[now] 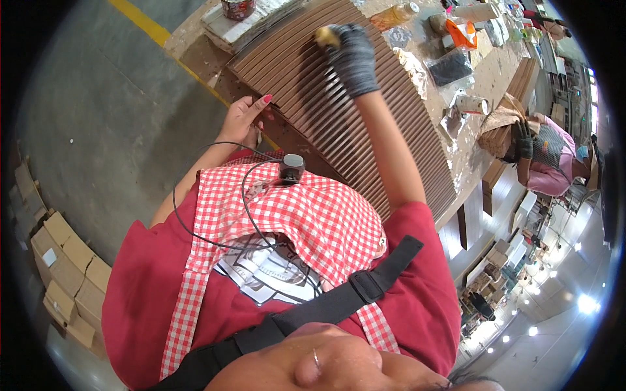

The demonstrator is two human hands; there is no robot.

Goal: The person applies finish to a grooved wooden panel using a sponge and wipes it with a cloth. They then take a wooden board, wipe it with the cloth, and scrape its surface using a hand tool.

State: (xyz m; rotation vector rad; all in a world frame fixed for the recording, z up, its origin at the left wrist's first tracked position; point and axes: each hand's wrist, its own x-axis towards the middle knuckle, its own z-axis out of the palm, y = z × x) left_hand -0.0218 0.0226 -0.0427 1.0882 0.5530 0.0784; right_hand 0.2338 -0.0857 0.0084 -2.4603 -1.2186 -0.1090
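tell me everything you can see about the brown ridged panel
The brown ridged panel is a broad piece that looks like wood, with many narrow parallel ridges and grooves. Its middle catches the light in glossy streaks, while its far part looks duller. It lies ridges up on a stained table. The right hand, in a grey glove, holds a yellowish pad against its far part; the bare left hand is at its left edge, grip unclear. The right forearm hides part of it.

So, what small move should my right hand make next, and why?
I'd probably slide the yellowish pad along the ridges of the brown panel: your gloved right hand holds it over them, while your bare left hand is at the panel's edge.
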